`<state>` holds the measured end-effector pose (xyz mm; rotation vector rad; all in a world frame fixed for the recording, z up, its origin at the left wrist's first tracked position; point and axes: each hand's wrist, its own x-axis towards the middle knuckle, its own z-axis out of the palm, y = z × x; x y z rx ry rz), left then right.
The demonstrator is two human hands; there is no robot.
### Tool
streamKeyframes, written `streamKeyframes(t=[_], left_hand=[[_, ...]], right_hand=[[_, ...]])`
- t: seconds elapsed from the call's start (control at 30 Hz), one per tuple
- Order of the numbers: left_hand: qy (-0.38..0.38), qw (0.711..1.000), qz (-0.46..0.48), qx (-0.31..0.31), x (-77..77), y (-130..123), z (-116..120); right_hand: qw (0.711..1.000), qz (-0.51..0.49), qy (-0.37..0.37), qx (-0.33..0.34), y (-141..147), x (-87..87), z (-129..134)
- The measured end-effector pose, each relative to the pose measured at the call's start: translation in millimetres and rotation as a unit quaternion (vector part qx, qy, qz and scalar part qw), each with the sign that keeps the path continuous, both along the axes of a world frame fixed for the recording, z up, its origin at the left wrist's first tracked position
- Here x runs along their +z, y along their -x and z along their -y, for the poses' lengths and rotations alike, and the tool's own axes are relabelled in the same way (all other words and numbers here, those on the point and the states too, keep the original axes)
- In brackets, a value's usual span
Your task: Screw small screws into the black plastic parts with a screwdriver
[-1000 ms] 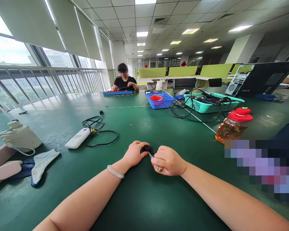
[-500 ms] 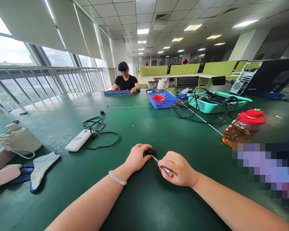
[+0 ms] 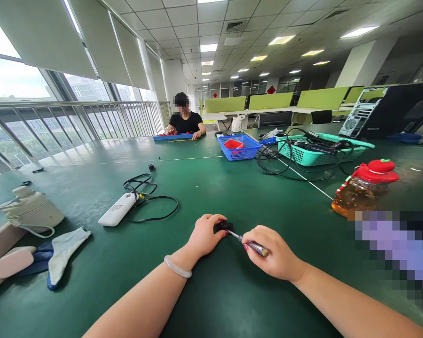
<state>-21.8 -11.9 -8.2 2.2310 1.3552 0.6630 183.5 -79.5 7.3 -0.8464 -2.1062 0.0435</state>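
My left hand point(image 3: 207, 233) grips a small black block-like part point(image 3: 223, 226) on the green tabletop point(image 3: 211, 291), thumb at its near side and fingers over its far side. What kind of part it is I cannot make out. In my right hand point(image 3: 273, 251) is a screwdriver point(image 3: 255, 246) with a shiny handle and a yellowish end. Its thin shaft slants up and left, the tip reaching the black part close to my left thumb. The exact contact point is too small to see.
Left of my hands lie a white power bank point(image 3: 119, 210) with a black cable, a glove point(image 3: 65, 253) and a beige bottle point(image 3: 31, 206). Farther right are a blue basket point(image 3: 241, 152), a teal basket point(image 3: 310, 158) and a red-lidded jar point(image 3: 364, 190). A person point(image 3: 185, 119) sits across the table.
My right hand and the screwdriver have shifted right and slightly down, the shaft now lying flatter and showing more length. My left hand still holds the black part. The whole view has shifted a little.
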Motion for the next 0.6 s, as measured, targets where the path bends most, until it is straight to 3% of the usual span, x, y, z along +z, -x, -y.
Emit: streamKeyframes(t=[0.33,0.6], left_hand=[[-0.008,1.000,0.011,-0.004,-1.0,-1.2,-1.3],[-0.001,1.000,0.009,0.009,-1.7,-1.6,-4.3]], right_hand=[[1.000,-0.004,-0.004,-0.017,-1.2,-1.2,-0.5],[0.996,0.092,-0.007,0.014,6.4,1.1,2.2]])
